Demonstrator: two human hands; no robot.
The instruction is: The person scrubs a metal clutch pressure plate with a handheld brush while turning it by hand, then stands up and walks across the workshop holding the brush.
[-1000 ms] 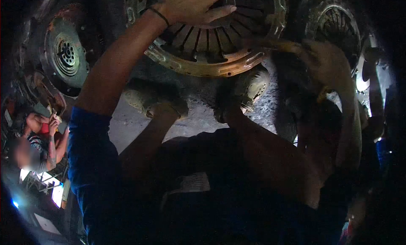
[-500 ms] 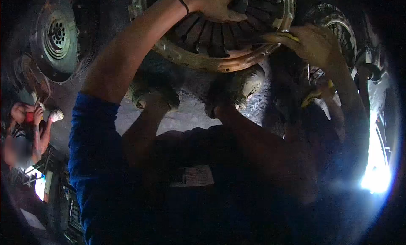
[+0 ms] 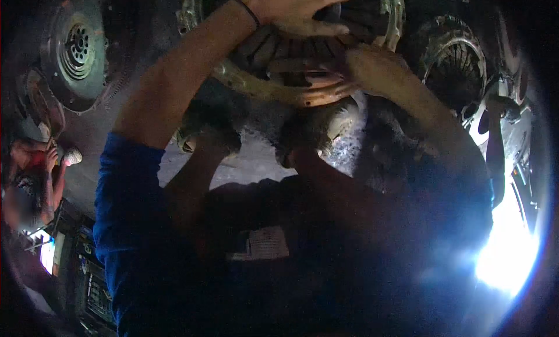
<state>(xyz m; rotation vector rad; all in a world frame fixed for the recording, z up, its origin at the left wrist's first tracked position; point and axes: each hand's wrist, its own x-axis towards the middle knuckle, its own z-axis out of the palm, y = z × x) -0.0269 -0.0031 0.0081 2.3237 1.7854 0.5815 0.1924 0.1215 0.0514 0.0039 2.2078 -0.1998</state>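
The large round metal part (image 3: pixel 265 87) was seen at the top of the view, ahead of the feet, partly cut off by the upper edge. A broad, worn outer rim was noted, lit orange-brown along its near side, with dark-slotted fins running inward to a round centre. The left hand (image 3: pixel 300 10) was laid over the fins beside that centre, palm down; its grip was released, the fingers spread and extended toward the right, nothing seen clasped. A dark band (image 3: pixel 247 12) was worn at the left wrist. The right hand (image 3: pixel 375 69) was held over the right near side of the same part, lower than the left and close to it, fingers pointed leftward across fins and rim. Its fingertips were blurred and shadowed; whether anything was grasped there could not be told. To the right, a smaller finned ring (image 3: pixel 457 66) was recorded, well apart from the hands. To the left, a metal disc (image 3: pixel 77 46) was observed, with a circle of small dark holes at its middle. Below the large part, two shod feet were seen on rough grey ground (image 3: pixel 250 156). A pale printed patch (image 3: pixel 265 244) was visible on the dark clothing. Another person (image 3: pixel 38 180) was noted at the far left, near a bright panel (image 3: pixel 48 252). Strong white glare (image 3: pixel 509 255) was cast at the lower right, and details around it were washed out.
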